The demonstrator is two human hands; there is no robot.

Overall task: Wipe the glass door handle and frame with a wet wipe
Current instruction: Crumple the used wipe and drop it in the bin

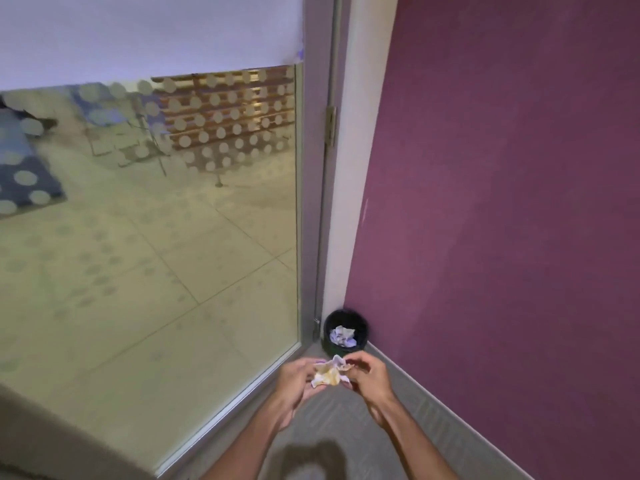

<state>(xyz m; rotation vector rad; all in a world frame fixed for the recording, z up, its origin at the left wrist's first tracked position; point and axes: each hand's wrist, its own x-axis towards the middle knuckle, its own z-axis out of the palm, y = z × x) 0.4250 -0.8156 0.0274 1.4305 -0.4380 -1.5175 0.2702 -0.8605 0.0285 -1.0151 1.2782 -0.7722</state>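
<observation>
I see both hands low in the middle of the frame, pinching one wipe [328,373] between them. My left hand [294,382] cups it from below and my right hand [367,375] grips its top edge. The wipe is crumpled, thin and soft, with yellow-brown stains, so I think it is dirty. Rubbing with it could smear the frame [313,188]. It could also tear or slip from my fingers. A small round black bin [360,325] sits just above my hands, with scrunched paper inside. The glass [149,216] is smooth with pale dots. I cannot see the handle.
</observation>
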